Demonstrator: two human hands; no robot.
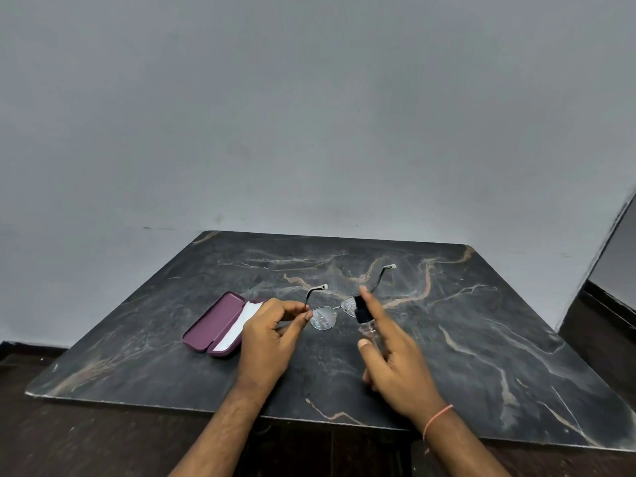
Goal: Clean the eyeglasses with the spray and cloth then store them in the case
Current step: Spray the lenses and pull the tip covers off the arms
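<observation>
Thin metal-framed eyeglasses (325,318) with their temples unfolded are held above the dark marble table (481,339). My left hand (272,339) pinches them at the left hinge. Droplets speckle both lenses. My right hand (392,359) grips a small clear spray bottle (365,323) with a black nozzle, index finger on top of the nozzle, right beside the right lens. An open purple glasses case (215,327) lies on the table left of my left hand, with a white cloth (237,327) inside it.
A plain grey wall rises behind the table. Dark floor shows in front of the table and at the right, beside a dark panel (616,263).
</observation>
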